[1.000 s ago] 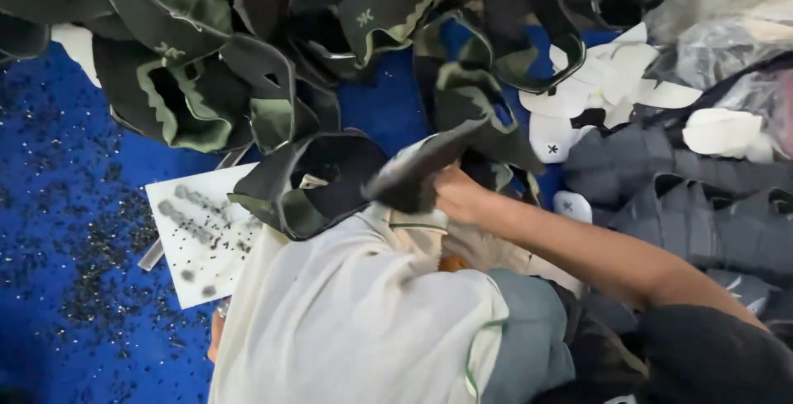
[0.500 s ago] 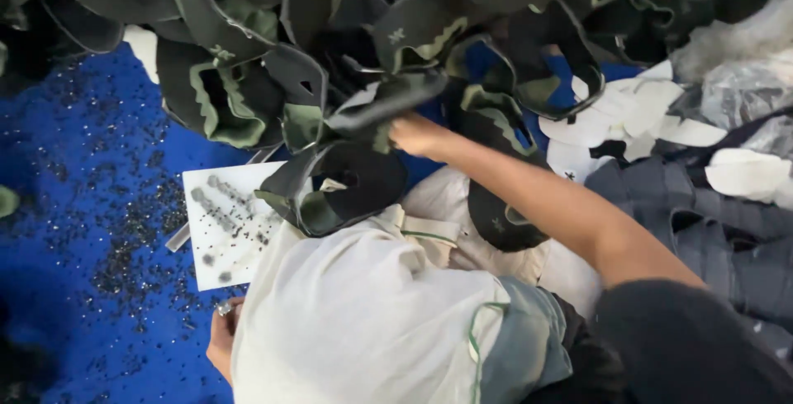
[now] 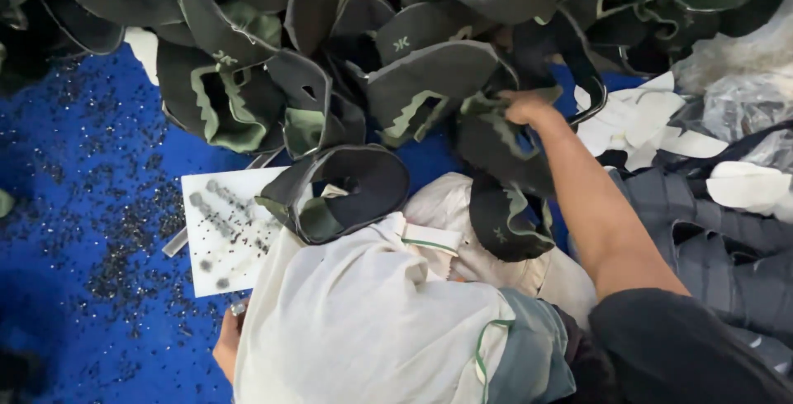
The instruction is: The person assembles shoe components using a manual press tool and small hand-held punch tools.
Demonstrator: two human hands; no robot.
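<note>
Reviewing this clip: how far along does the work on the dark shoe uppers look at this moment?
Done: one curved upper rests on the white cloth over the lap, beside a dotted white board. In hand: the right hand reaches into the pile of uppers, touching a piece; the left hand sits low, mostly hidden. Left: the pile looks large.

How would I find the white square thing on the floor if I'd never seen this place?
Start on the big blue floor, speckled with tiny black bits. Just below the heap of dark green shoe pieces lies a flat white board. It is the only pale rectangle there, smudged with grey spots, its right edge tucked under a curled dark piece.
</note>
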